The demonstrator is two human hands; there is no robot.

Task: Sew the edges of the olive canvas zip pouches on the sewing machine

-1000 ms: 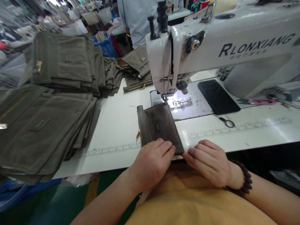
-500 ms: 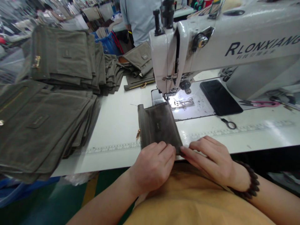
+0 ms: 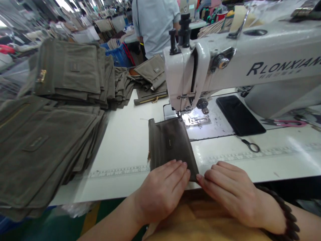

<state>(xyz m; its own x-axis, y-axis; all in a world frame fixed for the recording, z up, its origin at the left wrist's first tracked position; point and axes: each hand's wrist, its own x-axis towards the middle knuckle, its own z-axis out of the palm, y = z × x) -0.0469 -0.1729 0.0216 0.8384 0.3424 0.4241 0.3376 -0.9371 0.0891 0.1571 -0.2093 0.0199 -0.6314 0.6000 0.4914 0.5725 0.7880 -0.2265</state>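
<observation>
At the needle end of the white metal sewing machine [image 3: 233,62], the dark olive-brown rectangular zip pouch [image 3: 175,147] could skew if the bare left hand [image 3: 164,190], fingers together on its near end, outpushes the bare right hand [image 3: 232,194], fingers bunched at its corner, both grips unclear.

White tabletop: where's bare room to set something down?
Left patch: tabletop between the pouch stacks and the pouch under the left hand. Right patch: the ruler-marked strip between the phone and the right hand. Crowded: far left under the stacks, around the machine head, and back right by the pink-handled scissors.
</observation>
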